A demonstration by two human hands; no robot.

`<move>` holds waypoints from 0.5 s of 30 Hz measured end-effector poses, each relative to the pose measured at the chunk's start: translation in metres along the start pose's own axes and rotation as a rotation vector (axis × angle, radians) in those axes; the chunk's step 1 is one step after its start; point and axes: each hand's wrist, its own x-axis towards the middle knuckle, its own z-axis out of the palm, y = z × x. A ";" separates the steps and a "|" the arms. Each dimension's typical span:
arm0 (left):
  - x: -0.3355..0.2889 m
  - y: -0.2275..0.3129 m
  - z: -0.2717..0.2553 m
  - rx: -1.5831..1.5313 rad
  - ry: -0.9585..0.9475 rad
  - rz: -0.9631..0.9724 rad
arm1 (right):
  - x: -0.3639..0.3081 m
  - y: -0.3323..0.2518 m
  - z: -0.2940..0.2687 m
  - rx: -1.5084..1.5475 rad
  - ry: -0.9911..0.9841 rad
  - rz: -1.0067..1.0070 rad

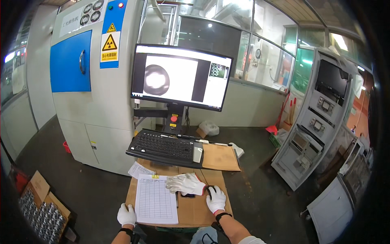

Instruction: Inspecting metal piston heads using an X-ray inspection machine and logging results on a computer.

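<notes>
My right hand, in a white knitted glove, is wrapped over a black computer mouse on the cardboard-topped table. At the table's left edge, my gloved left hand is closed with the thumb up; whatever its fingers hold, if anything, is hidden. Between the hands lies a stack of printed form sheets with a yellow clip. A spare pair of white gloves rests over the sheets' upper right corner, partly covering a dark phone-like object.
Above the table, a black keyboard sits on a tray under a monitor showing a grey round shape. A large grey cabinet with a blue door stands left. Metal parts fill a floor box; a grey rack stands right.
</notes>
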 end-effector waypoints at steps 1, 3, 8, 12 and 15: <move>0.000 -0.001 0.000 -0.006 0.008 0.009 | 0.000 -0.001 -0.001 0.008 -0.015 0.015; -0.001 -0.001 -0.001 -0.006 0.008 0.011 | 0.000 -0.002 -0.001 0.019 -0.031 0.027; -0.001 0.000 -0.003 -0.034 0.008 -0.012 | 0.002 0.003 0.004 0.007 -0.016 -0.006; -0.004 0.008 -0.009 -0.012 -0.003 0.020 | 0.001 0.003 0.001 0.018 -0.027 0.019; -0.004 0.010 -0.012 0.011 -0.039 0.017 | 0.001 0.003 0.001 0.019 -0.021 0.009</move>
